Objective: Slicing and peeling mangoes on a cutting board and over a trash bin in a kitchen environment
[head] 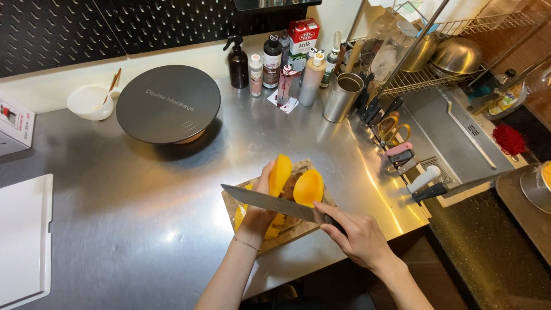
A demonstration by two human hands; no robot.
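My left hand grips an upright piece of yellow-orange mango over a small wooden cutting board. A second mango piece stands just to its right on the board. My right hand is closed on the dark handle of a large kitchen knife, whose blade lies flat across the board, pointing left in front of the mango. More yellow pieces lie under my left hand, partly hidden.
A dark round turntable and a white bowl stand at the back left. Bottles, a milk carton and a metal cup line the back. Knives and scissors lie right, beside a dish rack. A white board lies at the left edge.
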